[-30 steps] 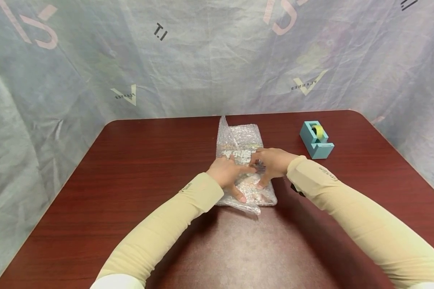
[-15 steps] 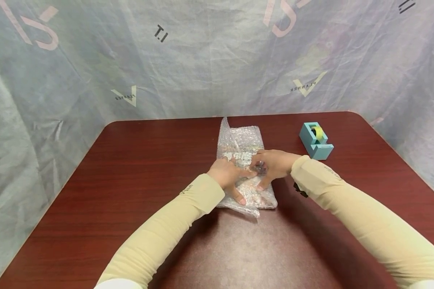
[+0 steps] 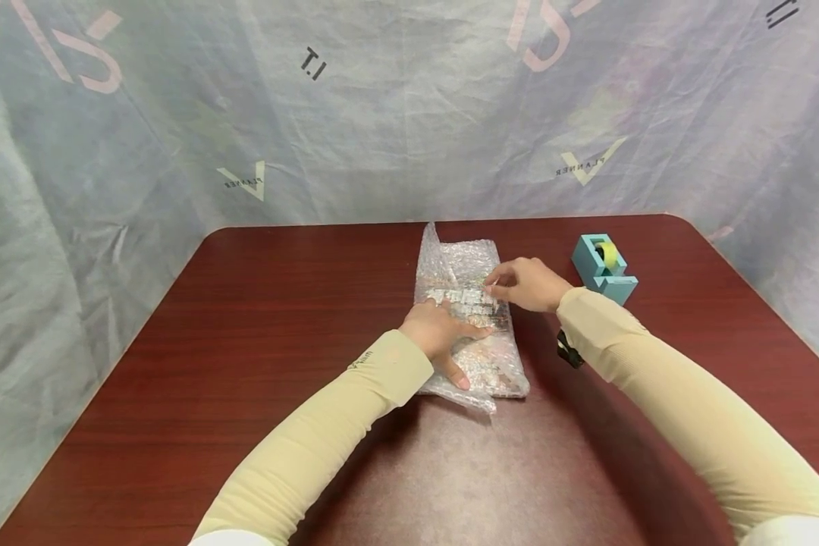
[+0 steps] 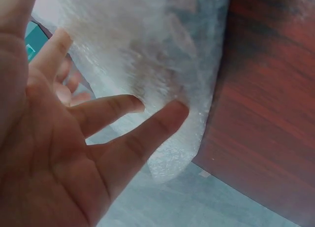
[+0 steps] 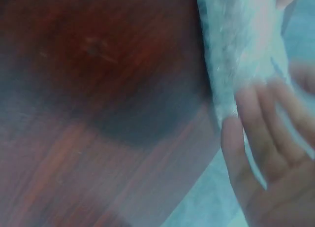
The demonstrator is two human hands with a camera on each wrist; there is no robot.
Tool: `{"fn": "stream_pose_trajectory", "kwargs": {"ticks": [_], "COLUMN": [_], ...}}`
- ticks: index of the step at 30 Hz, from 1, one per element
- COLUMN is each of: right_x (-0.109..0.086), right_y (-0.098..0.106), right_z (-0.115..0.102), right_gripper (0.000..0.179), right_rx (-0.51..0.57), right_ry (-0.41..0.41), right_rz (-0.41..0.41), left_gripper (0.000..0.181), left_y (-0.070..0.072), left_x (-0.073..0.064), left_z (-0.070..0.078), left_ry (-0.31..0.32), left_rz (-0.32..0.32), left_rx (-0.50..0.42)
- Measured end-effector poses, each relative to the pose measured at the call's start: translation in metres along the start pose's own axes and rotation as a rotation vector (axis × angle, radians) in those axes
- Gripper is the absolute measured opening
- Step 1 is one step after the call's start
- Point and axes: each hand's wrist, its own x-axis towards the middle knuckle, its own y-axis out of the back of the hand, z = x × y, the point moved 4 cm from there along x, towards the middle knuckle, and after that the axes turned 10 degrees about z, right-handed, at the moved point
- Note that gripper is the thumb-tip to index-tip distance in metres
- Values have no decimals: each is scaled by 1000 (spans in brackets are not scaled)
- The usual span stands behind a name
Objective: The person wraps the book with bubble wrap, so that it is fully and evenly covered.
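A flat, rectangular package in bubble wrap [image 3: 497,368] lies on the table, with loose wrap standing up along its left side and jutting out at the near end. My left hand [image 3: 440,330] rests on its left part, fingers and thumb spread. Over the package's right edge is my right hand [image 3: 528,284], thumb and fingertips near each other. In the right wrist view its fingers [image 5: 256,133] look extended but blurred, and nothing shows between them. Shiny strips cross the middle of the wrap; what lies inside is unclear.
A light blue tape dispenser [image 3: 590,264] with a yellow roll stands at the back right, close beyond my right wrist. The dark red wooden table [image 3: 300,296] ends at a grey printed cloth [image 3: 382,136] hanging behind it.
My right hand has risen off the middle of the package and moved toward its far right edge, its fingers drawing closer together. The left hand stays spread on the wrap.
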Motion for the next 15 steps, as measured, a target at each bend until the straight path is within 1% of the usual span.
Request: {"fn": "stream_pose_trajectory", "kwargs": {"ticks": [2, 4, 6, 8, 11, 13, 15], "right_x": [5, 12, 18, 24, 29, 31, 33], "right_y": [4, 6, 6, 3, -2, -5, -6], "right_z": [3, 8, 12, 14, 15, 14, 14], "right_gripper": [35, 41, 49, 55, 63, 64, 62], "right_rx": [-4, -7, 2, 19, 58, 81, 107], "right_ry": [-58, -120, -181, -230, -281, -312, -337], "right_rz": [79, 119, 118, 91, 69, 77, 106], "left_gripper": [93, 94, 94, 94, 94, 94, 94], "left_y": [0, 1, 1, 1, 0, -1, 0], "left_x": [0, 0, 0, -1, -3, -3, -3], "left_z": [0, 1, 1, 2, 2, 1, 1], "left_ry": [0, -1, 1, -1, 7, 10, 16], "left_rz": [-1, 4, 8, 15, 21, 21, 20], "left_rx": [-12, -24, -30, -27, -25, -23, -20]}}
